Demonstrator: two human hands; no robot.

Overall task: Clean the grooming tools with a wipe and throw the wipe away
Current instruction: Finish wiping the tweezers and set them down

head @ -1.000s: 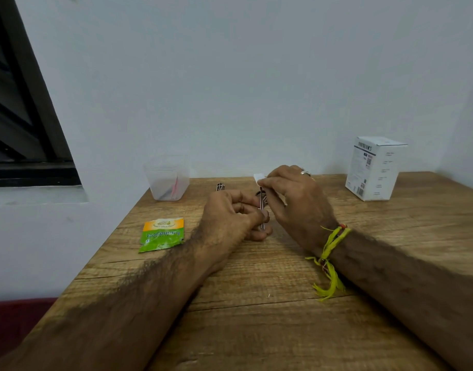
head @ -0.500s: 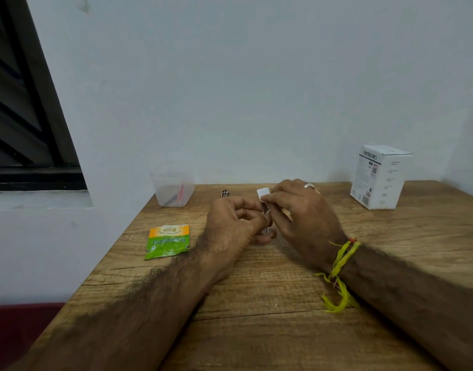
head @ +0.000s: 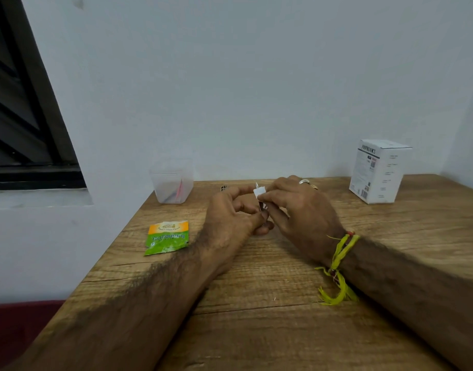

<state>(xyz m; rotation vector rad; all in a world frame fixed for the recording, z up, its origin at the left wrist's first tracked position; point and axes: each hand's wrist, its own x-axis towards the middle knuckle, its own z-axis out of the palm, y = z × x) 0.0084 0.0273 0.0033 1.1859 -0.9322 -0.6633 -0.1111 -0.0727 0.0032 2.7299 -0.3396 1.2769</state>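
Mid-table [head: 256, 330], both hands meet just above the wood. Left hand [head: 230, 218] pinches the lower end of a thin metal tool [head: 261, 207], held upright. Right hand [head: 297, 210] pinches a small white wipe [head: 259, 192] around the tool's upper part. Far left: clear cup [head: 172, 186]. Near it, green sachet [head: 167, 237]. Far right: white box [head: 378, 171].

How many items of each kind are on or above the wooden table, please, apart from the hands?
Metal grooming tools: 2, held tool, spare tool
White wipe: 1
Green sachet: 1
Clear plastic cup: 1
White box: 1
Total: 6
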